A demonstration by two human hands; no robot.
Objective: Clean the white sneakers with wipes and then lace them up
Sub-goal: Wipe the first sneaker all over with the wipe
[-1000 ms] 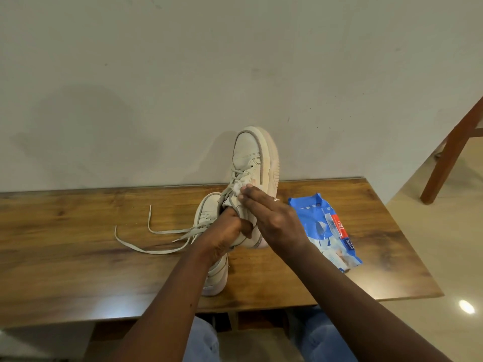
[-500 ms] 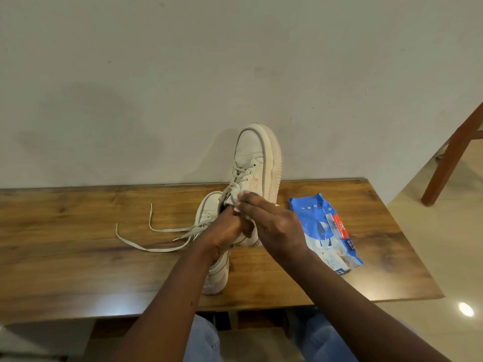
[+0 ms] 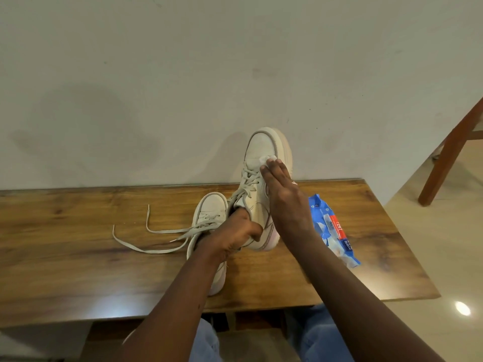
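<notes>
From my remote seat, the wooden worktop [image 3: 65,257] runs under both hands and carries everything in play. The raised sneaker [image 3: 258,205] stands toe-up between the hands, its heel end low near the worktop, though I cannot tell if it touches. The second sneaker [image 3: 209,207] lies flat on the worktop just beyond and under the left hand [image 3: 232,233], toe pointing away from me. The blue wipes pack [image 3: 332,226] lies flat just outboard of my right wrist. The left hand is clenched on the raised sneaker's collar, thumb on the outer side, fingers curled in at the opening. The right hand [image 3: 285,197] is flat, fingers straight and together, pressing a small white wipe [image 3: 268,159] against the toe box, with the wipe peeking out past the fingertips. A loose lace [image 3: 136,248] trails from the second sneaker across the worktop, well outboard of the left hand. A ring [image 3: 294,182] shows on one right finger.
</notes>
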